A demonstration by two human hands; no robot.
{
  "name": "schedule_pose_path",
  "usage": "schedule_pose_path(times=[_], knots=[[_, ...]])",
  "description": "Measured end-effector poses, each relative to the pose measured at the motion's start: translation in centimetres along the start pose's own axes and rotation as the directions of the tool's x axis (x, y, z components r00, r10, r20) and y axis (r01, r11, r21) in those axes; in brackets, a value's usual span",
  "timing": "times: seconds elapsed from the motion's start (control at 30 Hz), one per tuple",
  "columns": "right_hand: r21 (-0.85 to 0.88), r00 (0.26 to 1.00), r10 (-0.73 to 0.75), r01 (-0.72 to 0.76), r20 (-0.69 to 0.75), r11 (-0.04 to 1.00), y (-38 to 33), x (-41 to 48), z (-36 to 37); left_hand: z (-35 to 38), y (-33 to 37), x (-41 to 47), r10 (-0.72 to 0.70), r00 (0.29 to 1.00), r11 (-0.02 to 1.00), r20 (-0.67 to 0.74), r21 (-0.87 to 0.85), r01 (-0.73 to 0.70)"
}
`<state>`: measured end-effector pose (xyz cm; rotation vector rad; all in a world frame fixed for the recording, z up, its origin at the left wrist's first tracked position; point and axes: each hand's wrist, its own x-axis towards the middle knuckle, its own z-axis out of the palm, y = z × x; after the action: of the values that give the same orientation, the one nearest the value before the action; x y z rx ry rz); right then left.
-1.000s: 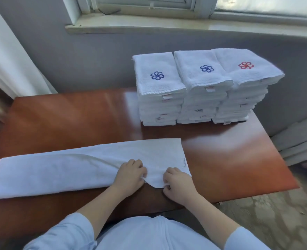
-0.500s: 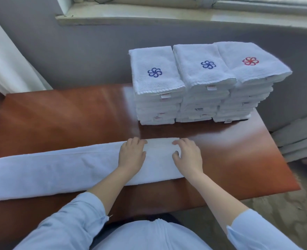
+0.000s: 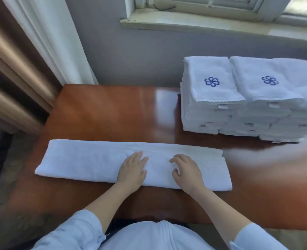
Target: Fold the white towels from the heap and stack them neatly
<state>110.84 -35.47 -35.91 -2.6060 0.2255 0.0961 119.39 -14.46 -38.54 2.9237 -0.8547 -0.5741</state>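
Note:
A white towel, folded lengthwise into a long strip, lies across the near part of the brown table. My left hand rests flat on the strip near its middle, fingers straight. A little to the right, my right hand touches the strip with its fingers slightly bent. At the back right of the table stand three stacks of folded white towels, the tops marked with blue flower emblems and one red emblem at the frame's edge. No heap of unfolded towels is in view.
A grey wall and a window sill run behind the table. White and brown curtains hang at the left, close to the table's left corner. Bare tabletop lies between the strip and the stacks.
Both hands lifted the towel's near edge and folded it away from me, making a narrower strip. They now lie on top of it. The camera has swung left.

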Motion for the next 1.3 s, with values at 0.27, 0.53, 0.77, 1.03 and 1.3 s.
schedule_pose_path(times=[0.27, 0.53, 0.77, 1.03, 1.3], knots=[[-0.003, 0.986, -0.074, 0.075, 0.151, 0.997, -11.9, 4.2, 6.4, -0.5, -13.9, -3.4, -0.134, 0.989, 0.991, 0.069, 0.013, 0.133], [-0.068, 0.957, -0.131, 0.153, 0.258, 0.986, -21.5, 7.9, 14.3, -0.6, -25.3, -5.4, -0.25, 0.966, 0.968, 0.064, 0.034, 0.248], [-0.235, 0.942, 0.0, 0.084, 0.337, 0.968, -25.8, 10.0, 18.3, -2.2, -31.3, -6.5, -0.34, 0.939, 0.937, 0.059, -0.062, 0.343], [-0.29, 0.899, 0.078, 0.057, 0.432, 0.955, -26.2, 10.1, 19.3, -4.8, -33.4, -4.4, -0.582, 0.782, 0.665, 0.221, -0.425, 0.615], [-0.287, 0.878, 0.091, 0.055, 0.47, 0.956, -26.3, 10.4, 19.2, -5.2, -34.5, -3.5, -0.529, 0.782, 0.669, 0.329, -0.405, 0.623]])
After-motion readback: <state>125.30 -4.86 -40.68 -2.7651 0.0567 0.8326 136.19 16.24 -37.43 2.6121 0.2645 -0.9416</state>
